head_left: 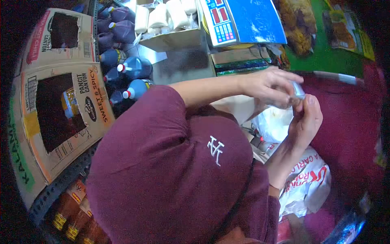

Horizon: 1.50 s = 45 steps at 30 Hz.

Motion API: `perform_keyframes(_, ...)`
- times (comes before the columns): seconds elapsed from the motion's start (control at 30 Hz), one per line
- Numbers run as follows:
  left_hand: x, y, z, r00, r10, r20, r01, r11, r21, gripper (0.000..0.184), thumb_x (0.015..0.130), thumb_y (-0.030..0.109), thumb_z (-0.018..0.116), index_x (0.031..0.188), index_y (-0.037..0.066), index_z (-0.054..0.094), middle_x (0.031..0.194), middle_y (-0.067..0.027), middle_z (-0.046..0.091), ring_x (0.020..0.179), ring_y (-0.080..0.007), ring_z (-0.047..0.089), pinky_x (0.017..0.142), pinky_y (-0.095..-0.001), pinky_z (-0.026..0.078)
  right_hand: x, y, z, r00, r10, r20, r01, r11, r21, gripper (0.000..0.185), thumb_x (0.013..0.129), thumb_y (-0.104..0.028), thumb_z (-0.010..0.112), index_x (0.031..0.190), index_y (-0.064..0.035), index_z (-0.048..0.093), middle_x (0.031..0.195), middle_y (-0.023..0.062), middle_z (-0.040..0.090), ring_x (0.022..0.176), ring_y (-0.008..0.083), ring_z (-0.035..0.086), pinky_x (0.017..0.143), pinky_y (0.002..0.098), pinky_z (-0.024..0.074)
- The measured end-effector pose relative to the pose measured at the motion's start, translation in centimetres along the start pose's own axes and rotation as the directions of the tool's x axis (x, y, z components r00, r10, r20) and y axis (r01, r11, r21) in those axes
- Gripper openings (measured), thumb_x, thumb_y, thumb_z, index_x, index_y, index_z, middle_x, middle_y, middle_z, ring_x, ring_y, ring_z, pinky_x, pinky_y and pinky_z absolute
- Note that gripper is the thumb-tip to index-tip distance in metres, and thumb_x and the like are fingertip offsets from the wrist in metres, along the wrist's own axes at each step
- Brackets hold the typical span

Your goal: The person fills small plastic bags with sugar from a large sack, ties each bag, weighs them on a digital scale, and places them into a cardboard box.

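My left hand (273, 87) reaches across from the upper left, its fingers bent and closed around a small pale, shiny plastic piece (298, 90). Just below, my right hand (305, 120) comes up from the lower right with thumb and fingers pinched at the lower end of the same piece. The fingertips of both hands nearly meet. What exactly the piece is cannot be made out. Under the hands lies a whitish translucent plastic bag (274, 122). A white shopping bag with red print (306, 179) sits beside my right forearm.
A blue scale (256, 20) with red digits stands at the top, beside a carton of white packs (174, 40). Bottles with dark liquid (138, 67) stand left of it. Cut-open noodle cartons (95, 110) line the left. Brown packs (298, 24) lie on green at upper right.
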State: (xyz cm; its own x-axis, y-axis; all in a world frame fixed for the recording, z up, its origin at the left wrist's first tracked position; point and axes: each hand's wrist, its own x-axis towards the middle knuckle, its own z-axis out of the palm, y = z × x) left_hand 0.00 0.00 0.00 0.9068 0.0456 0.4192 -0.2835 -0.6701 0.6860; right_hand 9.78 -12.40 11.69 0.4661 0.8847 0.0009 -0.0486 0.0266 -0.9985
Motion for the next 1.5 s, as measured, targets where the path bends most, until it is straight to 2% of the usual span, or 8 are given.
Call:
perform_keyframes(0.07, -1.1, 1.4, -0.7, 0.956, -0.146, -0.256, -0.048, 0.781, -0.623, 0.091, 0.06, 0.029, 0.085, 0.135, 0.015, 0.035, 0.142, -0.0148, 0.032, 0.129, -0.0218, 0.032, 0.11, -0.0403, 0.018, 0.3, -1.1, 1.1, 1.0, -0.023, 0.013, 0.025, 0.993, -0.118, 0.02, 0.092, -0.015, 0.049, 0.077, -0.0027, 0.051, 0.068, 0.0007, 0.047, 0.062, 0.0076, 0.04, 0.056, 0.0242, 0.0327)
perform_keyframes(0.3, -10.7, -2.9, -2.1, 0.588, -0.798, -0.136, 0.37, 0.414, -0.832, 0.077, 0.064, 0.016, 0.078, 0.13, 0.006, 0.04, 0.118, -0.0099, 0.053, 0.109, -0.0186, 0.051, 0.095, -0.0337, 0.041, 3.6, 4.2, 6.2, 0.898, 0.177, 0.404, -0.055, 0.953, -0.297, 0.017, 0.09, -0.015, 0.053, 0.088, -0.0002, 0.06, 0.08, 0.0005, 0.056, 0.075, 0.0078, 0.05, 0.068, 0.0218, 0.0396)
perform_keyframes(0.43, -20.7, -9.0, -0.8, 0.386, -0.916, 0.107, -0.403, -0.272, -0.874, 0.055, 0.084, 0.047, 0.057, 0.123, 0.01, 0.048, 0.113, -0.01, 0.057, 0.104, -0.0266, 0.056, 0.092, -0.047, 0.044, 2.9, 5.7, 3.7, 0.901, 0.089, 0.424, 0.088, 0.92, -0.382, 0.016, 0.089, -0.013, 0.055, 0.095, 0.0005, 0.061, 0.086, 0.0025, 0.059, 0.08, 0.008, 0.052, 0.072, 0.0214, 0.0407)
perform_keyframes(0.63, -25.4, -9.8, -7.9, 0.265, -0.955, -0.132, -0.351, 0.032, -0.936, 0.045, 0.083, 0.031, 0.06, 0.12, 0.008, 0.05, 0.107, -0.0079, 0.06, 0.099, -0.0232, 0.059, 0.091, -0.0435, 0.046, 1.6, 9.2, -1.5, 0.942, 0.293, 0.165, -0.231, 0.92, -0.315, 0.018, 0.091, -0.014, 0.053, 0.099, 0.0011, 0.06, 0.087, 0.0015, 0.059, 0.081, 0.0085, 0.052, 0.075, 0.0222, 0.0414)
perform_keyframes(0.87, -21.2, -15.2, -17.3, 0.12, -0.714, -0.69, 0.255, 0.694, -0.674, 0.048, 0.076, 0.023, 0.068, 0.115, 0.001, 0.052, 0.1, -0.0095, 0.061, 0.092, -0.0216, 0.06, 0.079, -0.038, 0.051, 0.3, 10.3, -0.6, 0.927, 0.358, 0.112, -0.298, 0.884, -0.36, 0.019, 0.091, -0.015, 0.054, 0.1, 0.0005, 0.06, 0.086, 0.0001, 0.058, 0.079, 0.0067, 0.051, 0.073, 0.0208, 0.0409)
perform_keyframes(1.0, -23.2, -19.6, -16.8, -0.065, -0.568, -0.821, 0.917, 0.291, -0.274, 0.082, 0.061, 0.028, 0.076, 0.126, -0.003, 0.037, 0.118, -0.0205, 0.049, 0.11, -0.0309, 0.049, 0.094, -0.0406, 0.041, 0.1, 10.1, -0.3, 0.93, 0.354, 0.096, -0.285, 0.863, -0.418, 0.019, 0.091, -0.015, 0.055, 0.099, 0.001, 0.06, 0.085, -0.0004, 0.058, 0.077, 0.0059, 0.05, 0.07, 0.0204, 0.0412)
perform_keyframes(1.23, -25.4, -17.7, -11.8, 0.14, -0.479, -0.867, 0.968, 0.251, 0.017, 0.099, 0.069, 0.032, 0.069, 0.142, 0.001, 0.01, 0.141, -0.0267, 0.022, 0.13, -0.0418, 0.024, 0.107, -0.0495, 0.02, -0.2, 10.8, -1.2, 0.917, 0.396, 0.05, -0.335, 0.832, -0.443, 0.018, 0.09, -0.014, 0.055, 0.1, 0.0005, 0.06, 0.083, -0.0001, 0.057, 0.075, 0.0062, 0.049, 0.068, 0.0212, 0.0411)
perform_keyframes(1.5, -25.8, -21.7, -15.0, 0.016, -0.565, -0.825, 0.986, 0.148, -0.082, 0.097, 0.07, 0.035, 0.069, 0.142, 0.002, 0.013, 0.141, -0.0245, 0.025, 0.131, -0.0384, 0.026, 0.103, -0.0592, 0.019, -0.1, 12.6, 0.0, 0.929, 0.352, 0.109, -0.248, 0.815, -0.524, 0.019, 0.089, -0.014, 0.056, 0.098, 0.0017, 0.06, 0.084, 0.0062, 0.061, 0.076, 0.0117, 0.054, 0.07, 0.0254, 0.0438)
